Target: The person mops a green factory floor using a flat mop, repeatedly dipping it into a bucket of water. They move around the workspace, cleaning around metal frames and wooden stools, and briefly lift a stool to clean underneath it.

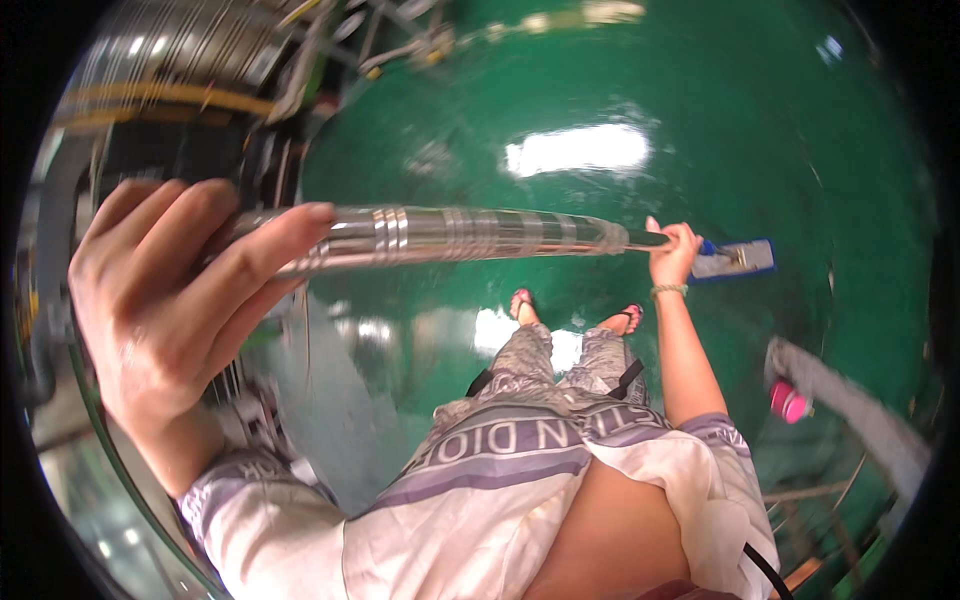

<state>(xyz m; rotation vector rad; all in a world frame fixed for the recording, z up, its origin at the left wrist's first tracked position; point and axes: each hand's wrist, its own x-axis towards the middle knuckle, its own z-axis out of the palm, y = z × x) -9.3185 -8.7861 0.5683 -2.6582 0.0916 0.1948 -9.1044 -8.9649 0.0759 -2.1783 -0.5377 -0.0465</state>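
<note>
Left hand (160, 310) fingers curl around the upper end of one shiny ribbed metal mop handle (450, 235); right hand (675, 250) grips it lower down. The single blue mop head (735, 260) seems to rest on the green floor (800, 150).

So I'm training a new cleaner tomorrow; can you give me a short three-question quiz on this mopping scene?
1. True or false: both hands grip the metal mop pole.
2. What colour is the floor: A red, B green, C grey?
3. Which hand is nearer the blue mop head?

Key: 1 true, the left hand high up and the right hand low down. 2 B. 3 the right hand.
</note>
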